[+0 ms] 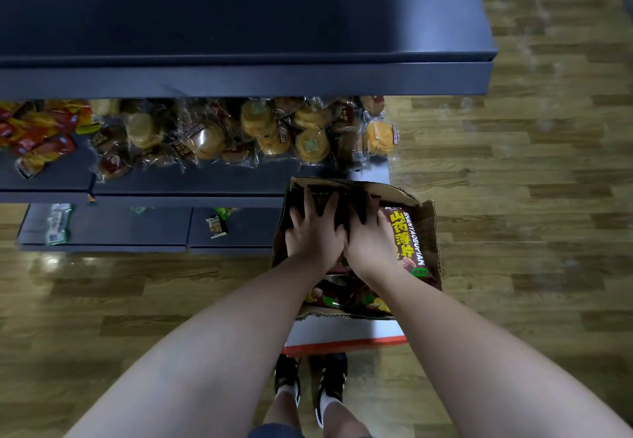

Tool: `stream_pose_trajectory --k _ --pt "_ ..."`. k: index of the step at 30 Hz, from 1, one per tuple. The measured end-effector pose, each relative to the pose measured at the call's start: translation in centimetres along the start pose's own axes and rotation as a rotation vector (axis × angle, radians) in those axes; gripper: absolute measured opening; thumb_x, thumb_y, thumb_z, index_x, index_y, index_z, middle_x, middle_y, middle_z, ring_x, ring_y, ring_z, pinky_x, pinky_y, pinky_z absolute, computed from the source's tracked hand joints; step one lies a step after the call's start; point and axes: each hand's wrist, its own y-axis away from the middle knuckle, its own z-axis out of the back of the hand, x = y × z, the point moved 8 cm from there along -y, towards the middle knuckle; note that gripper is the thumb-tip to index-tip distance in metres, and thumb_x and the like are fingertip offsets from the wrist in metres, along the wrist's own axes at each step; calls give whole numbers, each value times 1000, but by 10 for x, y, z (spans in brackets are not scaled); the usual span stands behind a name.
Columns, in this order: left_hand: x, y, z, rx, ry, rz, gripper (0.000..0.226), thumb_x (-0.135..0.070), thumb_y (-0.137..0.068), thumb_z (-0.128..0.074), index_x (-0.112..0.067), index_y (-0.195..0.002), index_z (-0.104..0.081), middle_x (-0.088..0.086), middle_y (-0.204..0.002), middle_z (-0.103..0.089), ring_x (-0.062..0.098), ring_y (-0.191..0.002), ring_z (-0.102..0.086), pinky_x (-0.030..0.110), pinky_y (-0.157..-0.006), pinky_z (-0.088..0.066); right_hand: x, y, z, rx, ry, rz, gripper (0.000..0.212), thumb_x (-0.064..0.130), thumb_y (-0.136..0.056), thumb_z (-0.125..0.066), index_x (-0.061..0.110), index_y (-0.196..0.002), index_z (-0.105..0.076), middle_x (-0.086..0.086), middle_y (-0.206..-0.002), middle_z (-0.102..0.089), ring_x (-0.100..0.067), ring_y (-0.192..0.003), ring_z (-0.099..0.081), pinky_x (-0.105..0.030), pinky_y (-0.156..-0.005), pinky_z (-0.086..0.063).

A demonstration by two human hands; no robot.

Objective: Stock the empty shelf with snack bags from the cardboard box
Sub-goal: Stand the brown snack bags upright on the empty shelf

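Both hands reach into the open brown cardboard box (426,232), which stands on the wood-patterned floor (531,197) just beside the end of the dark blue metal shelving unit (239,81). The left hand (313,235) and right hand (368,239) lie side by side, touching, with fingers spread and pressed down among the dark brown snack bags (407,242) (yellow lettering shows on the rightmost one). Neither hand has plainly closed on a bag; whether the fingertips hook an edge cannot be told. To do the step well, gather several upright bags between the two palms, squeeze lightly so the air-filled packs do not burst, and lift straight up clear of the flaps. The topmost shelf surface is bare; wrapped round pastries (274,129) fill the shelf below.
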Motion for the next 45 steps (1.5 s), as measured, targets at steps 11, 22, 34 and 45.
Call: stream_pose_trajectory --k 11,22,34,45 --pt "3 -1 6 28 -28 14 55 -34 -95 -43 -49 -143 -20 5 -158 1 35 -136 -19 43 -97 -38 1 3 17 -40 20 -62 63 51 -90 -42 22 -145 -32 -16 -151 -25 -39 -122 -43 -42 -93 -41" --pt "5 -4 7 29 -41 21 47 -33 -98 -39 -53 -139 -28 6 -158 1 35 -135 -20 42 -95 -38 17 2 15 47 -85 -151 54 35 -97 -39 27 -148 -25 -14 -159 -1 -43 -140 -15 -47 -106 -32" --pt "1 -3 8 45 2 -15 45 -33 -96 -39 -51 -137 -34 4 -158 0 37 -137 -14 46 -99 -35 16 8 16 36 -2 -184 52 31 -96 -42 31 -146 -26 -6 -159 -3 -45 -137 -15 -52 -100 -33" --pt "-4 1 18 38 10 -20 47 -26 -94 -41 -45 -136 -38 7 -156 -7 36 -132 -22 42 -94 -38 12 15 30 -67 4 -175 50 16 -92 -44 32 -139 -37 -9 -155 -17 -43 -129 -28 -48 -94 -38"
